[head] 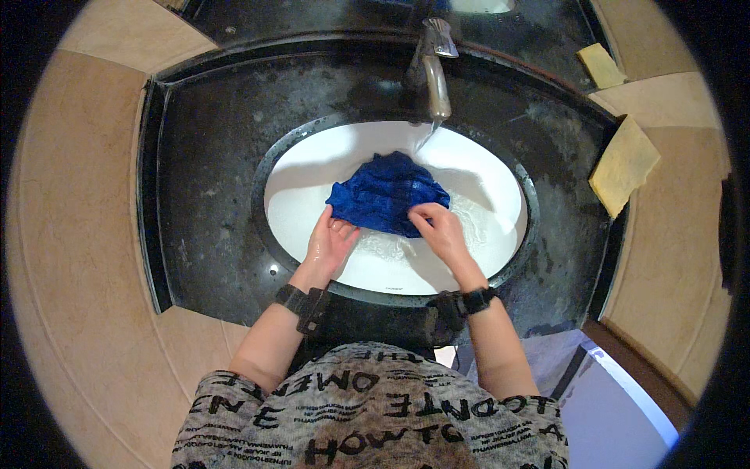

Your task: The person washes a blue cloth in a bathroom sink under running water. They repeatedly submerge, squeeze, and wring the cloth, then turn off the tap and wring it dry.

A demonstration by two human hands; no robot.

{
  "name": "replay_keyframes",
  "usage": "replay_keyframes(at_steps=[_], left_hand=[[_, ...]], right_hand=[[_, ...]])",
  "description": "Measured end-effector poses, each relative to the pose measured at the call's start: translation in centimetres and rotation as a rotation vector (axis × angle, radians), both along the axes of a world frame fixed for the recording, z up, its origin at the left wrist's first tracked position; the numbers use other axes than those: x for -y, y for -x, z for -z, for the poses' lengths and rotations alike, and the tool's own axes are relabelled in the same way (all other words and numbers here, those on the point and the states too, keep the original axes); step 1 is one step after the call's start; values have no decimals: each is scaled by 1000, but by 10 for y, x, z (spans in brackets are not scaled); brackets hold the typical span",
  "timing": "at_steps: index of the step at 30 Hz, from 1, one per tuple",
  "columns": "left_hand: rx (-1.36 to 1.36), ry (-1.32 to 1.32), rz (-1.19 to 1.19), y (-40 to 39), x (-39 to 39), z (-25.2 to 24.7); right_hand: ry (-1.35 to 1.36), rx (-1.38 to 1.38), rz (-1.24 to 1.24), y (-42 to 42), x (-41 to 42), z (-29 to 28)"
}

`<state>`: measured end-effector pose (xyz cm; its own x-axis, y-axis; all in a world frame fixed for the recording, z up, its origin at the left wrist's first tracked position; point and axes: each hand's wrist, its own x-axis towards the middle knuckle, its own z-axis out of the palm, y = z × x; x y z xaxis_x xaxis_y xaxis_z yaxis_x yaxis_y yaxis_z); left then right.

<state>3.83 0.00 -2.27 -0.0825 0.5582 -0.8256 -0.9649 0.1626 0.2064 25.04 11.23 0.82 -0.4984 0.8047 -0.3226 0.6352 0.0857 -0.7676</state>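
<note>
A wet blue cloth (387,187) is spread out over the white oval washbasin (293,193). At the cloth's lower left corner, my left hand (333,243) holds the edge between thumb and fingers, palm turned up. My right hand (438,230) pinches the fabric near its lower right side with bent fingers. Water (429,135) runs from the chrome tap (436,82) into the basin just behind the cloth. Rippling water shows on the basin floor below the cloth, whose underside is hidden.
Dark stone countertop (205,176) surrounds the basin, with water drops near its rim. A torn-edged yellow sponge-like piece (624,167) leans at the right wall, mirrored behind. Beige tiles (82,205) line the sides. Black straps (477,300) circle both wrists.
</note>
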Motion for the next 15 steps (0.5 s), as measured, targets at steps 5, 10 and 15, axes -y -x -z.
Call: replay_keyframes(at_steps=[5,10,15], left_hand=[[-310,-34,217,-5,5,-11],[-417,-39,251,-8,4,-31],[-342,-168,177,-19,6,-38]], right_hand=[[63,-245,58,79,28,21],[374,-364,192,76,30,32],[752,-560,402,54,26,25]])
